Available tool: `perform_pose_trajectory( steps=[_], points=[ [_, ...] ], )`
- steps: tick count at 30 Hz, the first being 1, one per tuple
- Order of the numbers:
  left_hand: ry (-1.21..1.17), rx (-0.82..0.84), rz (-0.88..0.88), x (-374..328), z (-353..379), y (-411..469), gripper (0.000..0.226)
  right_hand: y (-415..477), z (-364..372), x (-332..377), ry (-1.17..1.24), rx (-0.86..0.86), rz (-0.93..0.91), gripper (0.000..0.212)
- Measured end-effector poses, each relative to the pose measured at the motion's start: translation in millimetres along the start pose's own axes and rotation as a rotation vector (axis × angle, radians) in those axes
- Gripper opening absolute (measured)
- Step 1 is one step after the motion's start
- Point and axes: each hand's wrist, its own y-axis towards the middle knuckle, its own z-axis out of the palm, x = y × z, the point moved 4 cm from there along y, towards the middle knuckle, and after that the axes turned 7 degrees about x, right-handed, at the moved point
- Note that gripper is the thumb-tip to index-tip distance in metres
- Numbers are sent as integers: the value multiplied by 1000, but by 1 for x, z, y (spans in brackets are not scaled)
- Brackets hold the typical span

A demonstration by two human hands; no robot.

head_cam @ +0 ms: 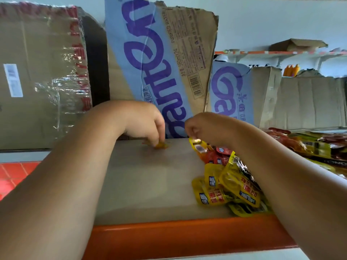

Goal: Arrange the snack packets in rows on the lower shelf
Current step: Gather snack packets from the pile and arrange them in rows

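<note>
L hand pinches orange packet; R hand grips yellow packet.

Place: I was in a small shop or its stockroom.
Shelving: I faced a grey metal shelf with an orange front lip.
Stock: torn brown-and-blue cardboard water cartons, heaped yellow and red foil snack packets and distant orange plastic bottles filled the racks.
</note>
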Motion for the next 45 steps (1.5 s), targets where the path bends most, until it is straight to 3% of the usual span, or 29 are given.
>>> perform_pose_trajectory(
  steps=[1,3,5,7,8,11,13,17,20,23,28,31,35,41,45],
  points=[
    [-2,165,-43,0,10,2,15,-1,-6,1,24,-99,-9,20],
    [-60,270,-121,2,21,6,4,-4,-20,3,148,-341,-27,12],
    [-37,186,-166,8,22,16,20,-11,-33,6,274,-560,-78,9],
    [49,106,-196,10,21,22,29,-20,-40,11,277,-615,-165,10],
    [91,91,-209,11,23,24,31,-23,-40,13,279,-542,-211,10],
    [175,109,-207,8,30,30,30,-25,-27,19,309,-102,-235,21],
    [186,144,-212,4,34,31,36,-21,-19,17,329,6,-194,35],
    [122,137,-228,1,36,29,41,-9,-9,9,318,-30,-92,44],
    [129,96,-226,4,37,33,46,0,7,11,142,93,21,39],
    [112,83,-199,3,37,38,49,5,21,22,25,203,55,47],
    [173,141,-227,14,31,36,78,9,25,22,-7,227,87,43],
    [144,218,-266,19,33,35,70,10,27,23,-4,269,129,46],
    [189,169,-266,17,36,39,65,18,36,32,-88,264,139,51],
    [166,158,-308,10,33,28,59,16,22,32,-28,293,128,20],
    [116,198,-318,9,33,17,57,12,7,29,64,232,108,29]
  ],
)
